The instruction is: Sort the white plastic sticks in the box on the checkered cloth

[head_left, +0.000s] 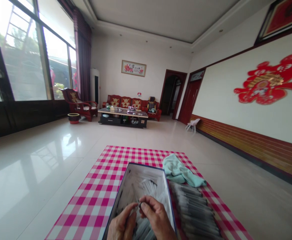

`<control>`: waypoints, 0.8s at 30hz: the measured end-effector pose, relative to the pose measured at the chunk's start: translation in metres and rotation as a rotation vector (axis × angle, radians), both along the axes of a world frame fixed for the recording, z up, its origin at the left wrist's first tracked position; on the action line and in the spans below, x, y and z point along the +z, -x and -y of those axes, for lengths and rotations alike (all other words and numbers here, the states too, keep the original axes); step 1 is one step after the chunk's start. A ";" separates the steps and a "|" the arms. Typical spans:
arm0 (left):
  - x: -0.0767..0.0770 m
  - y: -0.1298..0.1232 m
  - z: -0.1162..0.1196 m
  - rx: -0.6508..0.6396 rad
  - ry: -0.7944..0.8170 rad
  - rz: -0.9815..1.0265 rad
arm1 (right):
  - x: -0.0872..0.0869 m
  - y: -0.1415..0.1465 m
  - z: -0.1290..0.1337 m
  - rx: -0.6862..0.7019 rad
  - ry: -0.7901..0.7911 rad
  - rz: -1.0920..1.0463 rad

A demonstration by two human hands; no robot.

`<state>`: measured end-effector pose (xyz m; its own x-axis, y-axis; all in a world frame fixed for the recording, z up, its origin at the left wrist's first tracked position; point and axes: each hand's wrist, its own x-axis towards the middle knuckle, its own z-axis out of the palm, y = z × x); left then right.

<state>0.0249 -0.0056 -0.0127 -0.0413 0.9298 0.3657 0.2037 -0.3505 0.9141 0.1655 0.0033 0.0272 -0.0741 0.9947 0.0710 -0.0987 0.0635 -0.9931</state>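
Observation:
My left hand (122, 222) and my right hand (154, 213) meet over an open box (169, 186) with white inside walls and a dark blue rim. A small dark piece (139, 204) is pinched in the fingertips of my right hand. The fingers of my left hand are closed against it from the left, and whatever lies between them is too small to name. Clear, thin plastic pieces (149, 186) lie in a heap inside the box. To the right of the box is a row of many slim, dark-tipped clear pieces (196, 210), blurred.
A pink-and-white checked cloth (90, 196) lies beneath the box. A mint-green cloth (179, 170) rests behind the row of pieces. Farther off stand a low table (123, 113), a red wooden sofa (120, 101), an armchair (78, 106) and a small pink chair (193, 124).

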 end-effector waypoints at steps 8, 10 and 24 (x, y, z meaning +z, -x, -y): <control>0.016 0.007 0.003 -0.095 0.019 -0.071 | 0.001 -0.001 0.003 0.002 -0.072 0.116; 0.023 0.010 0.005 -0.111 0.022 -0.101 | 0.003 -0.001 0.005 0.000 -0.093 0.176; 0.016 0.011 0.005 -0.069 0.014 -0.197 | 0.009 -0.001 0.011 -0.023 -0.292 0.416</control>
